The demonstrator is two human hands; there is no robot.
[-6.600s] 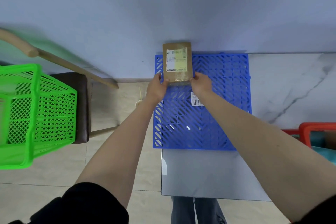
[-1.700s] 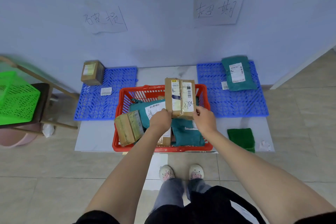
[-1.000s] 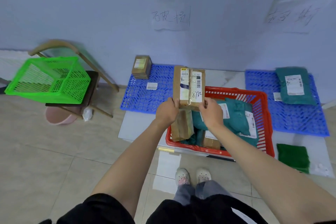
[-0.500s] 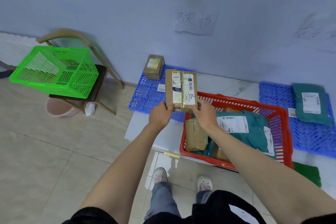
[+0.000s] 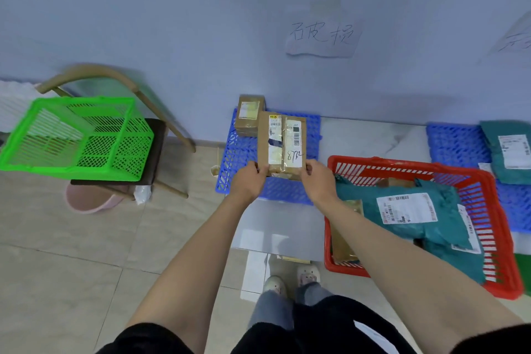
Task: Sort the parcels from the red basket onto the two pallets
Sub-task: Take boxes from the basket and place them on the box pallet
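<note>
Left hand (image 5: pixel 249 181) and right hand (image 5: pixel 317 183) each pinch a lower corner of a taped cardboard parcel (image 5: pixel 281 143) (marked "8732"), held upright above the left blue pallet (image 5: pixel 238 158). A smaller cardboard box (image 5: pixel 249 119) sits at that pallet's far corner. Red basket (image 5: pixel 494 204), to the right, holds teal mailer bags (image 5: pixel 416 210).

Both your arms reach forward, bare to the sleeves; your left hand (image 5: pixel 247 181) and right hand (image 5: pixel 317 182) each pinch a lower corner, thumbs on top.

Matt cardboard parcel (image 5: pixel 281 143) with glossy tape, perforated plastic pallet (image 5: pixel 238 152), seemingly glossy tiled floor (image 5: pixel 71 267).
</note>
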